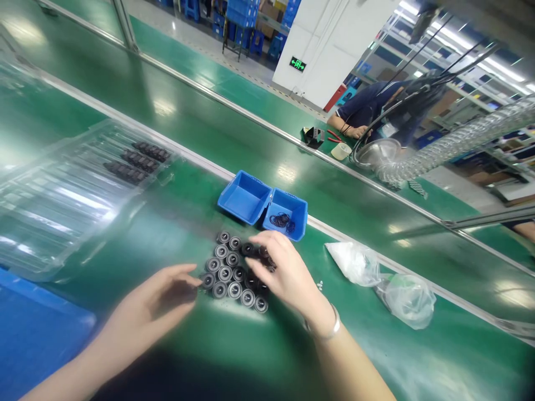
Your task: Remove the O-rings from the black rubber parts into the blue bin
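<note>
Several round black parts (224, 273) with ringed tops and dark centres stand packed together on the green work surface. My left hand (161, 298) is at the left side of this group, its fingers loosely curved and the thumb apart. Nothing shows in its grasp, and its fingertips are close to the nearest parts. Over the right side of the group is my right hand (284, 270), fingers and thumb spread around some of the parts. One black part (247, 249) shows between its index finger and thumb. The hand hides other parts beneath it.
Behind the group stand two joined blue bins (246, 196), the right one holding black rings (282, 220). A clear tray (75, 195) with dark parts lies left, near a blue container (37, 334). Plastic bags (407, 301) lie right. Across the rail, a person (376, 106) leans over another bench.
</note>
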A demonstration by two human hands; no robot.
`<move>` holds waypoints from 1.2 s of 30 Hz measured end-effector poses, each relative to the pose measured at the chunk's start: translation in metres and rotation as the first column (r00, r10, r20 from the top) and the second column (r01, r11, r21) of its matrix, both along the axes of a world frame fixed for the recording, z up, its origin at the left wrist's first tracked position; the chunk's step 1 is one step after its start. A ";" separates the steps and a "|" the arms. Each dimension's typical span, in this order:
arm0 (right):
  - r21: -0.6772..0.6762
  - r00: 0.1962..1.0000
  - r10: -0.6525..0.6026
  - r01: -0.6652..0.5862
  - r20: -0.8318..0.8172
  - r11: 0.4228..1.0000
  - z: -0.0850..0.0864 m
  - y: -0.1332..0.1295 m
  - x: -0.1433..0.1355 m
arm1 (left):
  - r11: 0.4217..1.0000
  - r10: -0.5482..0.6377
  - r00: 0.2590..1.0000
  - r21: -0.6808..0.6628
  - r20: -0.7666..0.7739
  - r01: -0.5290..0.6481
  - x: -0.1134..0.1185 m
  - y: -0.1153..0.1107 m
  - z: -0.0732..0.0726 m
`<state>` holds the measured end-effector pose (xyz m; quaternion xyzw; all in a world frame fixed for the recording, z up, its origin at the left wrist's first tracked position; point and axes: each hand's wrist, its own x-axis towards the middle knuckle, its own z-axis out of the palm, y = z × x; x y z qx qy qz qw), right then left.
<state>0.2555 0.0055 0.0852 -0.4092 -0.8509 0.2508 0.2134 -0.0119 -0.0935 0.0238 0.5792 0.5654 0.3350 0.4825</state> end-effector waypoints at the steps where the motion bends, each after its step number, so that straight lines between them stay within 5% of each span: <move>1: -0.079 0.998 0.043 -0.046 -0.047 0.996 0.007 -0.011 -0.005 | 0.999 -0.020 0.999 0.042 -0.035 0.022 0.003 -0.001 0.002; 4: -0.334 0.962 0.221 -0.263 -0.159 0.905 0.008 -0.043 -0.022 | 0.983 -0.073 0.988 0.159 -0.138 0.095 0.016 -0.004 0.004; 9: -0.339 0.969 0.061 -0.141 -0.238 0.930 -0.028 -0.066 -0.035 | 0.947 -0.170 0.960 0.234 -0.223 0.222 0.031 0.001 0.008; 12: -0.354 0.957 0.028 -0.134 -0.289 0.926 -0.036 -0.066 -0.025 | 0.950 -0.245 0.958 0.160 -0.147 0.268 0.030 0.008 0.011; 20: -0.408 0.935 0.037 -0.190 -0.353 0.893 -0.023 -0.059 -0.010 | 0.954 -0.289 0.940 -0.030 0.180 0.299 0.030 0.020 0.013; 25: -0.588 0.902 -0.058 -0.229 -0.428 0.775 -0.022 -0.046 -0.011 | 0.968 -0.238 0.945 -0.022 0.224 0.249 0.031 0.021 0.015; 27: -0.541 0.917 -0.133 -0.100 -0.376 0.835 -0.020 -0.031 -0.006 | 0.977 -0.200 0.951 -0.027 0.235 0.212 0.029 0.020 0.014; 30: -0.209 0.973 -0.186 0.154 -0.140 0.966 -0.021 -0.002 0.003 | 0.984 -0.161 0.957 -0.038 0.242 0.175 0.026 0.020 0.011; 32: -0.059 0.989 -0.147 0.145 -0.018 0.988 -0.026 0.013 0.006 | 0.986 -0.147 0.958 -0.042 0.245 0.162 0.025 0.020 0.008; 36: -0.019 0.996 -0.054 0.056 0.072 0.998 -0.037 0.024 0.003 | 0.988 -0.126 0.953 -0.052 0.277 0.145 0.025 0.021 0.006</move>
